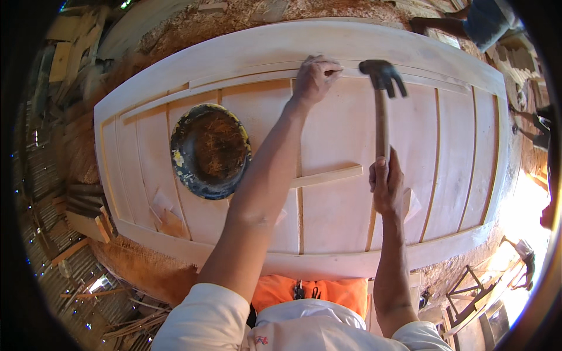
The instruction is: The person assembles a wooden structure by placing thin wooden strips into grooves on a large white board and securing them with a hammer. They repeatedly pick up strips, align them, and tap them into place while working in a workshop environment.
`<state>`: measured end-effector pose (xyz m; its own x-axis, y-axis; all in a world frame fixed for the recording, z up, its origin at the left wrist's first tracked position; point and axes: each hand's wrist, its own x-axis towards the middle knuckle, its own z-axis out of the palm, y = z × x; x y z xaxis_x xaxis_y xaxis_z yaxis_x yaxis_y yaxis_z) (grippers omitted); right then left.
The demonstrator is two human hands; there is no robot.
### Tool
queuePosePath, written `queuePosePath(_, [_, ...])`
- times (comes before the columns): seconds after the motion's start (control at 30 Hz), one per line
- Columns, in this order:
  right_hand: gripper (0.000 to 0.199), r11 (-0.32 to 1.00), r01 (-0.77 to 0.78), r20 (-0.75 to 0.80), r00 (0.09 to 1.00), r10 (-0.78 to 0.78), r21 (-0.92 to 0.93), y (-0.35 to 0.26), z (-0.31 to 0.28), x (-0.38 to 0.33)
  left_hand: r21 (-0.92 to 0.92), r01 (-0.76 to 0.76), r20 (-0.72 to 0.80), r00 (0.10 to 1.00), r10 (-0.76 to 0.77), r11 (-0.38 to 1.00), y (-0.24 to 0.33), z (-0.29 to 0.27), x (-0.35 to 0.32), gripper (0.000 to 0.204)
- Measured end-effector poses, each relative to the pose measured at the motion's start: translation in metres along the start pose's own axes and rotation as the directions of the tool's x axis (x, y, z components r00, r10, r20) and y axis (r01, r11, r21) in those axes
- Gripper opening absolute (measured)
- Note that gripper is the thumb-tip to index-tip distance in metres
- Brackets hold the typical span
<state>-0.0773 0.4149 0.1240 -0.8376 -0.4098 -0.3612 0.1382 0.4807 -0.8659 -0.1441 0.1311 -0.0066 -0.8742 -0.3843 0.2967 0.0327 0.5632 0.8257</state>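
Observation:
A pale wooden door (445,140) lies flat in front of me. My left hand (316,77) reaches to its far side, fingers pinched on the thin trim strip (234,81) along the panel edge; whether a nail is between them is too small to tell. My right hand (387,186) grips the wooden handle of a claw hammer (383,79), whose dark head hangs just right of my left hand, above the strip.
A round dark bowl (209,150) with brownish contents sits on the door's left panels. A loose wood strip (328,176) lies across the middle. Sandpaper scraps (167,217) lie near the front edge. Another person (477,20) stands at the far right. Sawdust and offcuts surround the door.

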Motion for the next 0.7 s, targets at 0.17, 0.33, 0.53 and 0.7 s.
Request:
queuePosePath(0.17, [0.048, 0.992, -0.111, 0.015, 0.994, 0.112, -0.061, 0.011, -0.008, -0.003, 0.174, -0.030, 0.161, 0.987, 0.001, 0.984, -0.013, -0.020, 0.005, 0.048])
queuePosePath(0.33, [0.051, 0.992, -0.008, 0.027, 1.000, 0.011, -0.128, 0.000, -0.020, 0.000, 0.596, -0.178, 0.322, 0.946, -0.030, 0.783, -0.027, -0.044, 0.036, 0.119])
queuePosePath(0.53, [0.058, 0.986, -0.089, 0.038, 0.995, 0.095, -0.138, 0.005, -0.019, 0.008, 0.564, -0.243, 0.389, 0.921, 0.006, 0.789, -0.040, -0.049, 0.061, 0.135])
queuePosePath(0.7, [0.061, 0.996, 0.084, 0.012, 0.996, -0.083, -0.035, 0.000, -0.008, 0.010, 0.546, -0.238, 0.336, 0.941, 0.050, 0.804, -0.039, -0.049, 0.054, 0.131])
